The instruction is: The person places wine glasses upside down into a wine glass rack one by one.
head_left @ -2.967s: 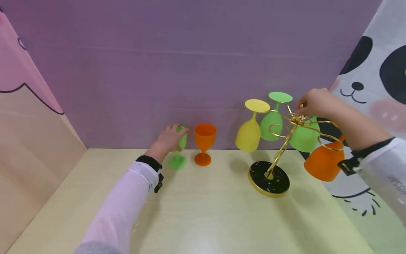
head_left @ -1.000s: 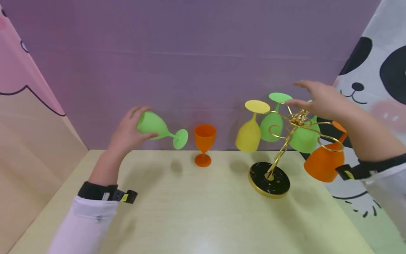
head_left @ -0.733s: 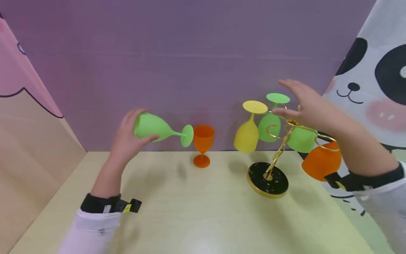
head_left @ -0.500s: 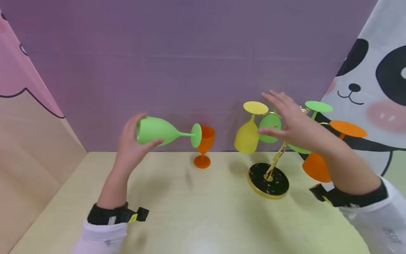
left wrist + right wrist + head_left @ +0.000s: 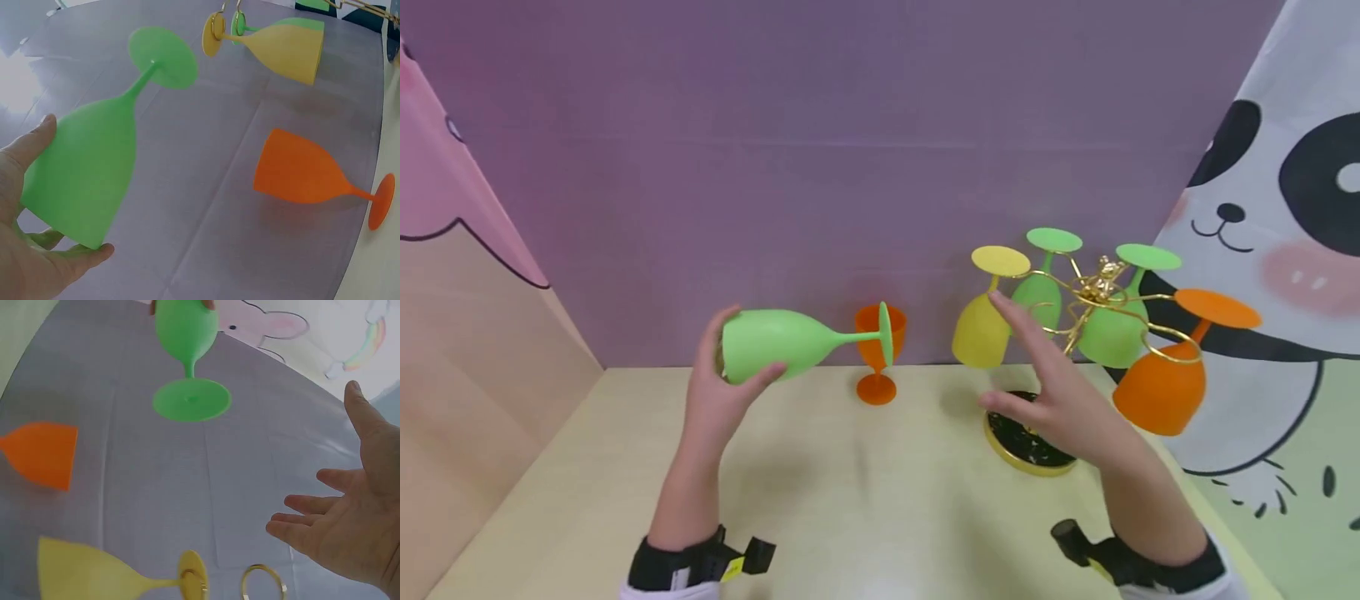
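Note:
My left hand (image 5: 715, 408) grips a green goblet (image 5: 771, 342) by its bowl, thumb on the near side. The goblet lies sideways in the air, foot toward the right; in the left wrist view its bowl (image 5: 87, 162) fills the space between thumb and fingers. My right hand (image 5: 1063, 404) holds nothing, its fingers extended and thumb apart, in front of a gold stemware rack (image 5: 1101, 287). From that rack hang upside down a yellow goblet (image 5: 981, 333), two green goblets (image 5: 1112, 333) and an orange goblet (image 5: 1161, 392).
Another orange goblet (image 5: 877, 389) stands upright at the table's back edge, partly behind the held goblet's foot. The rack's round black base (image 5: 1026, 450) rests on the pale table (image 5: 880, 533). A purple cloth (image 5: 820, 167) backs the table, and a panda print (image 5: 1262, 242) hangs at the right.
My left hand has lifted the green goblet off the table, tipped it sideways and lately carried it rightward. My right hand has let go of the rack's top and moved left and down.

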The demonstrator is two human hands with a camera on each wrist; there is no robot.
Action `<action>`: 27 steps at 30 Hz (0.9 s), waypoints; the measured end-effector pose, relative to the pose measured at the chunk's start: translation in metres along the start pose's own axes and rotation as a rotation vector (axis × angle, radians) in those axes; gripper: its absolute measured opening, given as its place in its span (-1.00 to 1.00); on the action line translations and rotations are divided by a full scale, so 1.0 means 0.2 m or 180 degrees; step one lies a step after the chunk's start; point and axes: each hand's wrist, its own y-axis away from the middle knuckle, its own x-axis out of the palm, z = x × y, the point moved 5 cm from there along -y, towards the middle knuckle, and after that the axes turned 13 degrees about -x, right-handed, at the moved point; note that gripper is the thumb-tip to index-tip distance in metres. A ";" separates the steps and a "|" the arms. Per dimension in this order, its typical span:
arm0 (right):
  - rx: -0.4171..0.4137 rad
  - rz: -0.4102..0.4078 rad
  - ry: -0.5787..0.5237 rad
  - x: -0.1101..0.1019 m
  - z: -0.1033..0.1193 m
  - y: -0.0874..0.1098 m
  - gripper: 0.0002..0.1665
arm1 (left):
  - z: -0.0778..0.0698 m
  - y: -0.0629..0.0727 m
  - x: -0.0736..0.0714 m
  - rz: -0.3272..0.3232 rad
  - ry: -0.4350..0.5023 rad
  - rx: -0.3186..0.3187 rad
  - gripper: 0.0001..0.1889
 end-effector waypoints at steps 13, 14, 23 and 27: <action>-0.0079 -0.0922 -0.1623 0.29 -0.17 0.16 -0.02 | 0.11 0.07 0.14 0.0252 0.0883 -0.0263 -0.15; 0.0019 -0.0925 -0.1627 0.30 -0.19 0.17 -0.02 | 0.12 0.08 0.15 0.0263 0.0899 -0.0277 -0.15; 0.0320 -0.0913 -0.1694 0.38 -0.25 0.22 0.00 | 0.16 0.13 0.24 0.0546 0.1271 -0.0471 -0.24; 0.0319 -0.0926 -0.1691 0.37 -0.26 0.21 0.01 | 0.15 0.13 0.29 0.0722 0.1471 -0.0416 -0.23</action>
